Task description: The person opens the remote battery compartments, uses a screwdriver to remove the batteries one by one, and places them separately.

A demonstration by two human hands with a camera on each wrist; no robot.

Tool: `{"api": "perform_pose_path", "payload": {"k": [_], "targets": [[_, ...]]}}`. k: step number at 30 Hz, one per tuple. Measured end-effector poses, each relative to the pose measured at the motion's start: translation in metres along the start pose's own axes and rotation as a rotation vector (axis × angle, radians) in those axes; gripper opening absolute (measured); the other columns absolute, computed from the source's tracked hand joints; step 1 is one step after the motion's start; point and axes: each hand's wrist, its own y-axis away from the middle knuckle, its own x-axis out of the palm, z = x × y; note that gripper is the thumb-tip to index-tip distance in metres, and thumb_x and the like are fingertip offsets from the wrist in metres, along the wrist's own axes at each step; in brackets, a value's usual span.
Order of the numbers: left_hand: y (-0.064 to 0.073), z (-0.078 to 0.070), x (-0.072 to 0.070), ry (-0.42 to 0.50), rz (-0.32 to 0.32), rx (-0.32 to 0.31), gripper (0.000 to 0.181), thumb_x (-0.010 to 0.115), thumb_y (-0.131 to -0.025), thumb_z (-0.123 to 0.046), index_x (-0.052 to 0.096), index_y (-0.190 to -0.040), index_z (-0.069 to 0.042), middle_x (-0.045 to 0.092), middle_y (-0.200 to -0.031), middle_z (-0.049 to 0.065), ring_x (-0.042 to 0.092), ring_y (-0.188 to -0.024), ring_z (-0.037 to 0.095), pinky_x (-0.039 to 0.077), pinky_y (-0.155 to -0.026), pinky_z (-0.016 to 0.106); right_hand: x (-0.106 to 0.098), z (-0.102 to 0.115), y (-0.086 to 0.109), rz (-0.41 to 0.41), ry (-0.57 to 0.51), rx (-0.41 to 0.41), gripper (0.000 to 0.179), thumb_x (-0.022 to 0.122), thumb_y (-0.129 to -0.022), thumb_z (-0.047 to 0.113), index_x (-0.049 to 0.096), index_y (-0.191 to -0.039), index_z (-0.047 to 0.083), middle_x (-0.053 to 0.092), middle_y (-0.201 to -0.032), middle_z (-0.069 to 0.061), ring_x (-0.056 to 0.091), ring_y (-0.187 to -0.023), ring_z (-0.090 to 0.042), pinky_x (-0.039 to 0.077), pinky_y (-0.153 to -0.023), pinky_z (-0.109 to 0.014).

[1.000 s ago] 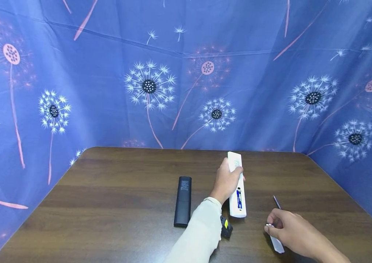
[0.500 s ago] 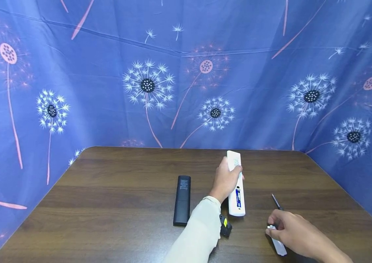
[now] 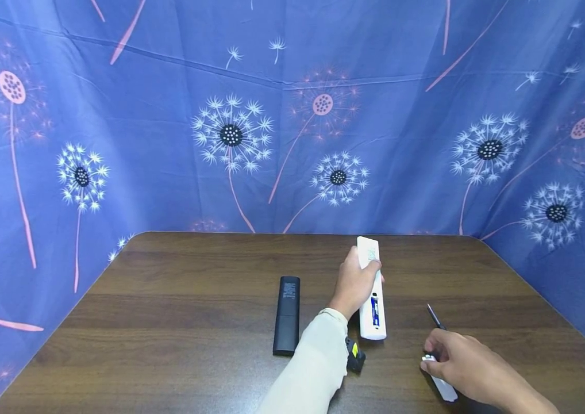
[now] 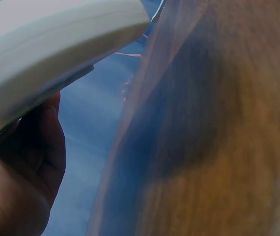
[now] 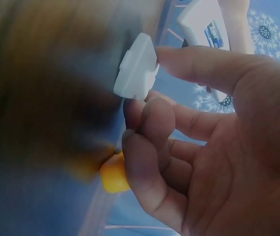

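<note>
My left hand (image 3: 353,284) grips a white remote control (image 3: 366,321), its back turned up toward me. The remote's battery compartment is uncovered, and a blue battery (image 3: 375,313) shows in it. Over on the right, my right hand (image 3: 470,368) pinches a white battery cover (image 3: 443,387) between thumb and fingers. The right wrist view shows that cover (image 5: 138,69) at the fingertips, with the remaining fingers curled. A thin metal rod with a dark section (image 3: 434,316) lies just beyond this hand, which hides its near end.
A black remote control (image 3: 287,322) lies back up on the wooden table (image 3: 168,322), left of my left forearm. The left wrist carries a black device (image 3: 355,357) with a yellow mark. An orange-yellow object (image 5: 113,173) shows past my right fingers. Blue dandelion-print cloth (image 3: 168,144) surrounds the table.
My right hand and the battery cover have shifted slightly right, and the cover is turned a little. The left hand stays in place with the white remote. The head view has drifted slightly.
</note>
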Motion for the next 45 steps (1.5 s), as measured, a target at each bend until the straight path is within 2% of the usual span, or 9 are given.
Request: {"api": "perform_pose_path", "payload": {"k": [5,10,22,35,41,45], "targets": [[0.002,-0.001,0.001,0.003,0.002,-0.003,0.021,0.057,-0.099,-0.023,0.051,-0.118,-0.015,0.065,-0.071,0.002,0.064,-0.060,0.014,0.052,-0.054,0.029,-0.002,-0.003,-0.001,0.006,-0.018,0.018,0.027,0.079,-0.085,0.027,0.062,-0.097,0.010,0.056,-0.073,0.005,0.051,-0.065,-0.009,0.042,-0.056,-0.027],[0.002,-0.001,0.002,0.009,-0.013,-0.007,0.019,0.059,-0.098,-0.021,0.052,-0.115,-0.014,0.065,-0.069,0.002,0.063,-0.058,0.014,0.051,-0.053,0.029,-0.003,-0.003,-0.001,0.011,-0.028,0.025,0.025,0.076,-0.089,0.029,0.062,-0.099,0.010,0.052,-0.073,0.004,0.048,-0.063,-0.010,0.040,-0.053,-0.027],[0.002,0.001,-0.001,0.004,-0.016,-0.008,0.017,0.059,-0.098,-0.021,0.052,-0.112,-0.015,0.065,-0.069,0.003,0.063,-0.058,0.014,0.051,-0.053,0.028,-0.007,-0.005,-0.001,-0.084,0.005,0.002,0.016,0.073,-0.092,0.027,0.063,-0.094,0.016,0.051,-0.066,0.006,0.045,-0.057,-0.007,0.036,-0.050,-0.026],[-0.001,-0.002,-0.004,0.008,-0.036,-0.025,0.018,0.060,-0.098,-0.020,0.052,-0.114,-0.015,0.064,-0.071,0.002,0.065,-0.061,0.013,0.053,-0.054,0.030,-0.013,-0.010,-0.008,-0.051,-0.085,0.027,0.017,0.070,-0.094,0.028,0.064,-0.097,0.013,0.054,-0.068,0.002,0.050,-0.054,-0.010,0.041,-0.047,-0.027],[-0.002,-0.003,-0.003,0.047,-0.024,-0.027,0.019,0.059,-0.099,-0.019,0.052,-0.116,-0.014,0.065,-0.072,0.003,0.066,-0.062,0.014,0.055,-0.055,0.031,-0.018,-0.016,-0.010,-0.089,-0.010,0.012,0.016,0.070,-0.095,0.031,0.065,-0.096,0.015,0.050,-0.068,0.004,0.045,-0.057,-0.010,0.036,-0.050,-0.028],[-0.001,-0.003,-0.002,0.047,-0.023,-0.028,0.018,0.059,-0.098,-0.019,0.052,-0.114,-0.014,0.065,-0.071,0.003,0.066,-0.061,0.014,0.054,-0.054,0.030,-0.018,-0.020,-0.012,-0.132,-0.001,-0.010,0.015,0.072,-0.094,0.028,0.065,-0.091,0.015,0.053,-0.069,0.006,0.046,-0.059,-0.007,0.037,-0.054,-0.027]]}}
